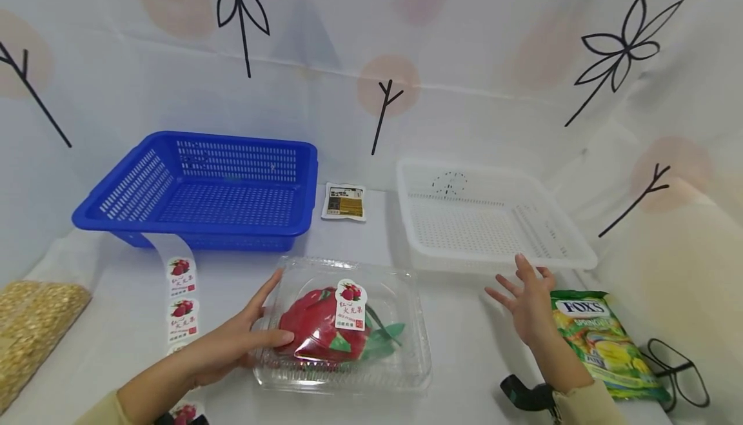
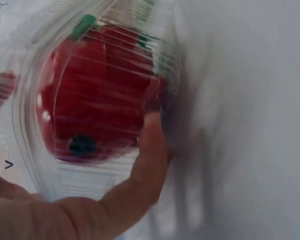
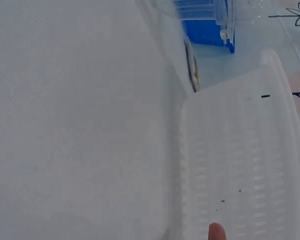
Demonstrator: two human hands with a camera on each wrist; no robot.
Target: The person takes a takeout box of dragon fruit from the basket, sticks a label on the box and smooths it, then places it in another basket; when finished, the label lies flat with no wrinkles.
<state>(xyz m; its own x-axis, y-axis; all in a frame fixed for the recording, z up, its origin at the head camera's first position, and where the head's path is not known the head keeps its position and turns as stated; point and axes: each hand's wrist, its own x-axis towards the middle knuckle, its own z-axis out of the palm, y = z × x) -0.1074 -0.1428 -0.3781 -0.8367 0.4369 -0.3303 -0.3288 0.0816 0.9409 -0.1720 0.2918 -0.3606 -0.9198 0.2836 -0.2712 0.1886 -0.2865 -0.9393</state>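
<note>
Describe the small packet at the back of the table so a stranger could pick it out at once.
Start at the two big baskets at the back: the blue basket on the left, the white basket on the right. The small packet lies flat on the table in the gap between them. It is the only white-edged sachet with a dark and yellow label.

Pale yellow sleeves cover both forearms, with a black wrist-worn device (image 1: 525,394) on the right.
</note>
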